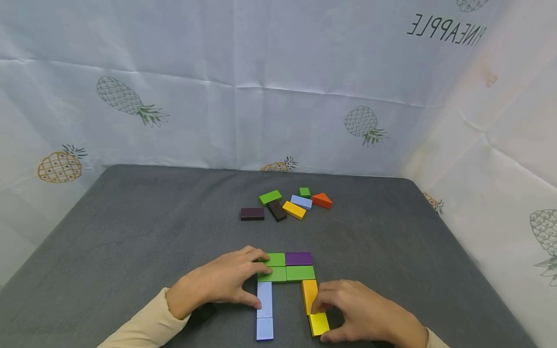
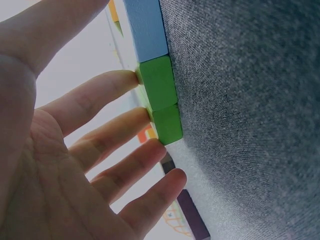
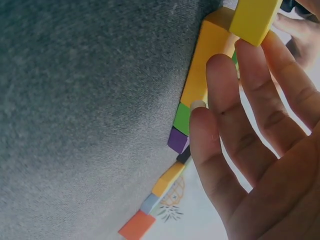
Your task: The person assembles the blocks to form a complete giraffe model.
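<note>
Flat blocks lie joined in an arch-like shape on the grey table. Its top has a purple block (image 1: pixel 298 259) and several green blocks (image 1: pixel 300 273). Two light blue blocks (image 1: pixel 264 299) form the left leg, an orange-yellow block (image 1: pixel 309 294) and a short yellow block (image 1: pixel 319 324) the right. My left hand (image 1: pixel 226 278) rests spread fingertips on the left green blocks, its thumb beside the upper light blue block. With thumb and fingers, my right hand (image 1: pixel 363 309) pinches the yellow block, which in the right wrist view sits slightly raised against the orange-yellow one.
Farther back on the table (image 1: pixel 174 212) lie loose blocks: a dark purple one (image 1: pixel 252 214), a black one (image 1: pixel 276 211), a yellow one (image 1: pixel 294 210), a light blue one (image 1: pixel 301 202), two green ones (image 1: pixel 270 197) and an orange-red triangle (image 1: pixel 322 200). A pineapple-print curtain (image 1: pixel 196 121) hangs behind.
</note>
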### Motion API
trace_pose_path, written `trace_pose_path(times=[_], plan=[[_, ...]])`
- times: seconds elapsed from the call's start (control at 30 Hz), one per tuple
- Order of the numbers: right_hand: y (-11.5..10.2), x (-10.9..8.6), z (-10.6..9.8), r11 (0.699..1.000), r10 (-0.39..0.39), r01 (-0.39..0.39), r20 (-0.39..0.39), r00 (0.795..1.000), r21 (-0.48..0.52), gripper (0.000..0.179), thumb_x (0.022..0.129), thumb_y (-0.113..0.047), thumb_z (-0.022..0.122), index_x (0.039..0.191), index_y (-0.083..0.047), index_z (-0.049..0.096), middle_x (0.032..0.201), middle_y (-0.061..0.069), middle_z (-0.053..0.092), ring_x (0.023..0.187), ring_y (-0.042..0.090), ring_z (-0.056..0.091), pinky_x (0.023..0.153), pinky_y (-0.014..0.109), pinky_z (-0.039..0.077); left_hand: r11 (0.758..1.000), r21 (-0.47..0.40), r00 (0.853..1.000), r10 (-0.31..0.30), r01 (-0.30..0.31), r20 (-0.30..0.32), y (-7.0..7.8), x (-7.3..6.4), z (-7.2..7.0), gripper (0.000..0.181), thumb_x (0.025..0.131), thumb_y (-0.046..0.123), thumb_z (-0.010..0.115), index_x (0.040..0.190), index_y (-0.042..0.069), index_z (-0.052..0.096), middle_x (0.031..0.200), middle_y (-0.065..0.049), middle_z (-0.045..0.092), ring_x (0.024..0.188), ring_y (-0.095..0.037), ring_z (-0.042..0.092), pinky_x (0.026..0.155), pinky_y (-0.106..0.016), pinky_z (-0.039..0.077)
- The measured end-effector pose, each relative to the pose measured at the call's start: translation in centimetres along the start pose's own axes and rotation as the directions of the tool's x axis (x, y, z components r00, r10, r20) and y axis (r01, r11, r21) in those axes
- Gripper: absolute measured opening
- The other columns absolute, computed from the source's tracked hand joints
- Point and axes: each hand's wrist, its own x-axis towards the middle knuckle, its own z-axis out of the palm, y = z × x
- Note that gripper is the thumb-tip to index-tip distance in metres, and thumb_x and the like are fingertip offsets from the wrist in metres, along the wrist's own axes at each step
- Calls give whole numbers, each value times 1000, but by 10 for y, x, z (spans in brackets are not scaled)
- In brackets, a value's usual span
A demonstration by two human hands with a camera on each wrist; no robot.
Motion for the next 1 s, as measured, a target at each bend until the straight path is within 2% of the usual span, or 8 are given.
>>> trace_pose_path(times=[0.13,0.37,0.53,0.87,1.0], plan=[[0,0,2,1000,20,-20,3,1000,3,30,83,-47,78,107,-31,69,102,-24,62,88,-9,54,77,20,51,1000,5,1000,5,-5,-9,0,-1,0,59,78,50,80,127,19,67,139,2,55,127,-15,49,103,-39,49],[2,-1,5,1000,-25,24,-47,999,-18,33,82,-50,77,104,-28,68,98,-24,60,85,-10,52,73,17,49,1000,3,1000,3,-3,-10,1,-1,-1,59,78,49,80,128,19,67,140,2,54,128,-16,49,103,-39,49],[4,0,6,1000,-29,28,-54,998,-3,34,82,-51,76,103,-27,68,92,-23,58,81,-9,50,70,15,47,1000,0,1000,2,-2,-3,1,-1,-2,60,79,50,80,128,19,67,140,2,54,129,-16,49,104,-39,48],[9,-1,7,996,-80,81,-61,995,20,36,83,-51,74,111,-28,69,93,-21,57,80,-9,50,66,13,46,1000,2,1000,3,-3,2,0,0,-1,60,79,51,79,128,19,66,140,2,54,128,-15,49,104,-39,48],[9,-1,6,997,-68,70,-63,996,24,39,83,-52,74,114,-29,69,92,-22,56,80,-9,50,67,13,45,1000,5,1000,6,-6,-4,0,0,-1,60,79,50,80,128,19,67,140,2,54,129,-15,49,104,-39,48]])
